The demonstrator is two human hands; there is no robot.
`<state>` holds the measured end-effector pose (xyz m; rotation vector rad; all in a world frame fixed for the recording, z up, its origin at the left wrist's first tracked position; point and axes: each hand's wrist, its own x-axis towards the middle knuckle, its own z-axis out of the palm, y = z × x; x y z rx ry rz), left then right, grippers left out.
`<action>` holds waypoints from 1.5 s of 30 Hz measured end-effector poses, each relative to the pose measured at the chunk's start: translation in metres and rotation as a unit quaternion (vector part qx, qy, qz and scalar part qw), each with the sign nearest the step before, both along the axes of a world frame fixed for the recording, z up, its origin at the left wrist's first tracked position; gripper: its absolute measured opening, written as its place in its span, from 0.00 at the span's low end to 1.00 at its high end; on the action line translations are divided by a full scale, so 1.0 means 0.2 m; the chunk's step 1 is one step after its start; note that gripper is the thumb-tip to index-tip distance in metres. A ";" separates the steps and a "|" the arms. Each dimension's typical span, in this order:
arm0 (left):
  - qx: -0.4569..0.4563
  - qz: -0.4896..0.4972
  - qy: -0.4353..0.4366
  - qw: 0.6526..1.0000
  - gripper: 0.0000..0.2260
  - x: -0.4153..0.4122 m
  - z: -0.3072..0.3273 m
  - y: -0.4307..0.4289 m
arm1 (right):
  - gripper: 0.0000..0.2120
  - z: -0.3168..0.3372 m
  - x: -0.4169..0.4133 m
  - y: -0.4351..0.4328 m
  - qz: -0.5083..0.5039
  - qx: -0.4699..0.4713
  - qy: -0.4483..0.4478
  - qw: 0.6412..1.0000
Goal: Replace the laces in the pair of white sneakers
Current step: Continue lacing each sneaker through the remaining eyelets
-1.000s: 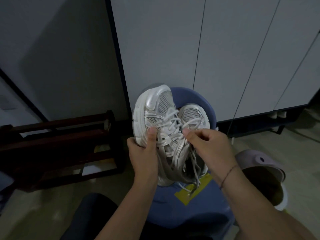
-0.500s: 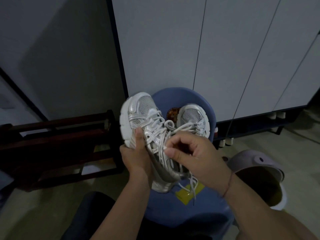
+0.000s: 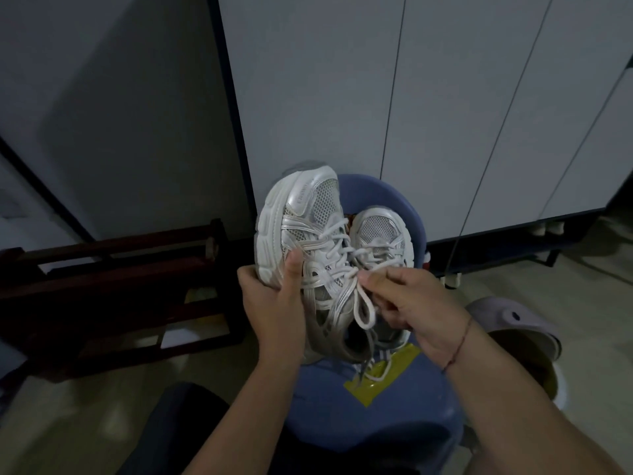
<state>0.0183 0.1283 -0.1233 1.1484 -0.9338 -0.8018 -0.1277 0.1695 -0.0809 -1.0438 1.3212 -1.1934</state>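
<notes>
A white and silver sneaker [image 3: 301, 217] is held up in front of me, toe pointing away. My left hand [image 3: 274, 303] grips its left side, thumb lying across the upper. My right hand [image 3: 407, 299] pinches a loop of its white lace [image 3: 363, 310] near the top eyelets. The second sneaker [image 3: 380, 231] lies on the blue stool [image 3: 394, 406] behind, toe away, its laces trailing over the seat.
A yellow patch [image 3: 380, 375] marks the stool seat. A dark wooden rack [image 3: 113, 286] stands on the floor at left. White cupboard doors [image 3: 445, 114] rise behind. A lilac clog [image 3: 513, 323] lies at right on a pale floor.
The held sneaker has swung back up and to the right. My right hand has drawn a lace loop out and down from the eyelets.
</notes>
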 end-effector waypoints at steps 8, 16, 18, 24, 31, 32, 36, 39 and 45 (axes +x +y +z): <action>-0.004 0.006 0.001 1.000 0.19 -0.02 -0.01 0.00 | 0.18 0.00 0.00 0.02 -0.016 -0.035 0.161 0.986; 0.000 0.031 -0.004 1.000 0.23 -0.02 -0.02 -0.01 | 0.09 0.00 -0.01 0.01 -0.019 -0.096 0.152 0.983; 0.017 0.040 -0.003 0.999 0.21 -0.01 -0.03 -0.02 | 0.09 0.01 0.00 0.02 -0.016 -0.128 0.138 0.982; 0.076 0.039 0.091 0.992 0.24 0.03 -0.06 -0.10 | 0.08 0.10 0.06 0.09 0.111 -0.214 0.010 0.970; 0.100 -0.053 0.184 0.977 0.21 0.04 0.00 -0.10 | 0.14 0.08 0.02 0.06 0.031 -0.100 0.076 0.992; 0.104 -0.055 0.186 0.976 0.20 0.05 0.00 -0.10 | 0.13 0.08 0.02 0.07 0.037 -0.083 0.122 0.988; 0.107 -0.045 0.177 0.977 0.20 0.05 0.01 -0.09 | 0.10 0.06 0.06 0.10 0.093 -0.025 0.155 0.983; 0.112 -0.044 0.177 0.977 0.20 0.05 0.02 -0.09 | 0.05 0.03 0.09 0.09 0.072 0.000 0.083 0.994; 0.137 -0.016 0.191 0.972 0.22 0.07 0.02 -0.12 | 0.06 0.05 0.00 0.06 0.063 -0.043 0.149 0.986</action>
